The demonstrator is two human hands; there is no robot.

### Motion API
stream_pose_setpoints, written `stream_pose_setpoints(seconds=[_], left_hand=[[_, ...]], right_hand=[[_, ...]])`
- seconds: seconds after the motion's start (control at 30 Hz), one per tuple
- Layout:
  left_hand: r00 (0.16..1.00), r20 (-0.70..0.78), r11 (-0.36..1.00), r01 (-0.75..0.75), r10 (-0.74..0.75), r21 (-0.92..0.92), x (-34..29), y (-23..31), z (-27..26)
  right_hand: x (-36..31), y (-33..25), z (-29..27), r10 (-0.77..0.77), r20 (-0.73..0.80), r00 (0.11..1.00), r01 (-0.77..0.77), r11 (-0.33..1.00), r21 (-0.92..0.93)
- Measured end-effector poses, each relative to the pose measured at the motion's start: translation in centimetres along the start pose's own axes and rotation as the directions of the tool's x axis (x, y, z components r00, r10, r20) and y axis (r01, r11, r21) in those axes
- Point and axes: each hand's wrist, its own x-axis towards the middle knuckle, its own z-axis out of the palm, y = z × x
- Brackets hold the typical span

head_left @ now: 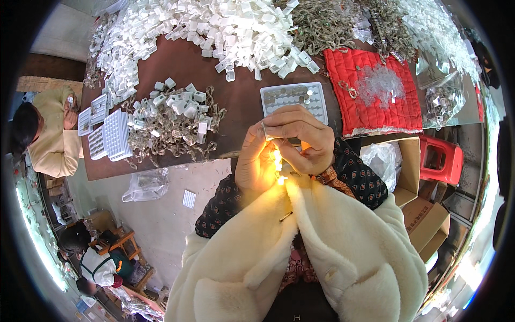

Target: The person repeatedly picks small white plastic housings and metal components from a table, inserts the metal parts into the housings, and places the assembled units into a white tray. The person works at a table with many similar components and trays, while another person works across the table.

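My hands are close together in front of my chest, at the near edge of the brown table [236, 115]. Between them glows a string light [278, 162] with small warm yellow lamps. My left hand [253, 160] is closed around its left side. My right hand [307, 138] has its fingers bent and pinched at the top, against a small piece mostly hidden by the fingertips. Just beyond my hands lies a white tray [265, 96] with rows of pockets, some holding round coin-like cells.
Left of my hands lie wire bundles with white boxes [174, 115] and stacked white trays [117, 137]. A large heap of white boxes [214, 24] covers the far side. Right are a red quilted cloth [370, 115] with clear pieces, a cardboard box [410, 166] and a red stool [441, 160]. Other people sit left.
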Motion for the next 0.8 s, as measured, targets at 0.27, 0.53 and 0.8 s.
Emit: stream_pose_setpoints(seconds=[0.27,0.53,0.8], left_hand=[[0.981,0.188,0.999,0.037,-0.037,0.003,-0.2,0.2,0.0],[0.992,0.073,0.99,-0.112,0.105,0.087,1.1,-0.5,-0.7],[0.992,-0.087,0.986,-0.08,0.094,0.145,1.1,-0.6,-0.8]], right_hand=[[-0.8,0.3,-0.2,-0.106,0.007,0.994,0.106,0.989,-0.098],[-5.1,-0.3,-6.4,0.142,-0.09,0.986,-0.169,0.826,-0.537],[-7.4,1.8,-13.1,0.28,-0.364,0.888,-0.457,0.461,-0.76]])
